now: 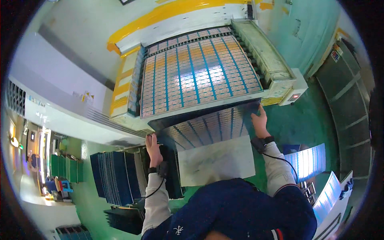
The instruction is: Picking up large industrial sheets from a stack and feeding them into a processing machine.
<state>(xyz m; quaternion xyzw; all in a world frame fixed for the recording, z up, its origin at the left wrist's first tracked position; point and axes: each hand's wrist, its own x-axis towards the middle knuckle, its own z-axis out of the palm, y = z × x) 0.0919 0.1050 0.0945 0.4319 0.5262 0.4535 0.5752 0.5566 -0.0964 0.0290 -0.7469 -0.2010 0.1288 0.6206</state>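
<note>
My left hand (153, 151) grips the left edge of a thin, shiny circuit board panel (210, 129). At its opposite edge, my right hand (260, 122) has its thumb and fingers on the upper right corner. The panel tilts in front of the conveyor, slightly blurred; rows of small pattern and blue stripes show on its face. Just beyond lies another circuit board panel (196, 74), copper-coloured with blue stripes, flat on the rollers of the conveyor machine (264, 52). Below the held panel is a pale, smudged flat sheet (218, 162).
Dark panels stand upright in a rack (114, 176) at my left, above the green floor (90, 196). Shiny panels (308, 162) lean at my right. A switch box (294, 96) juts from the machine's right corner. Grey metal panelling (344, 100) borders the far right.
</note>
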